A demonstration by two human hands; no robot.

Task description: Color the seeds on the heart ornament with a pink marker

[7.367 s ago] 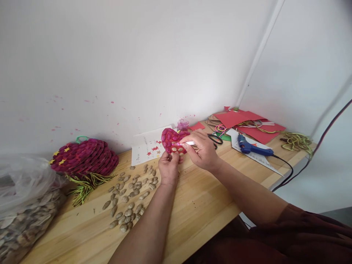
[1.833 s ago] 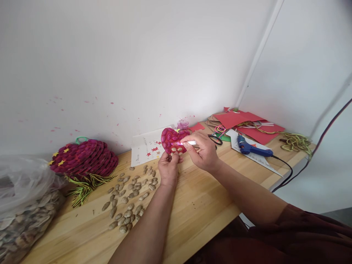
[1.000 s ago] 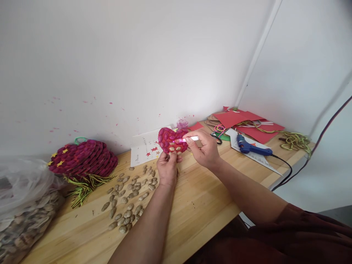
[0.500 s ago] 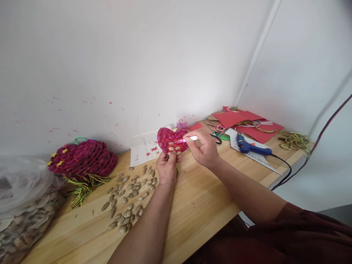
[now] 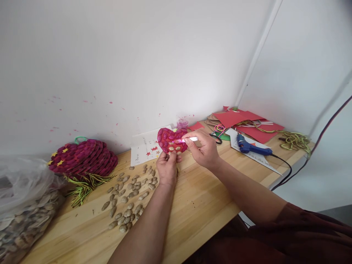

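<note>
My left hand (image 5: 168,167) pinches the lower edge of a red heart-shaped craft piece (image 5: 164,140) studded with peanut shells. Most of its shells are painted magenta, while a few near the bottom are pale. My right hand (image 5: 204,149) is closed round the white handle of a paintbrush (image 5: 191,139). The brush's magenta tip rests against the middle of the heart. Behind the heart, a small clear cup (image 5: 182,123) with pink paint stands by the wall. A paper sheet (image 5: 139,153) with star stickers lies under and left of the heart.
Loose peanuts (image 5: 128,212) lie scattered left of my forearm. Farther left are stacked magenta craft pieces (image 5: 90,158) with green tassels and a plastic bag of peanuts (image 5: 30,223). To the right lie a blue glue gun (image 5: 253,148) with its cable, red paper (image 5: 233,118) and green cord (image 5: 295,141).
The brush tip has shifted slightly left over the heart's middle, and a pale shell there now looks pink. Both hands stay nearly in place.
</note>
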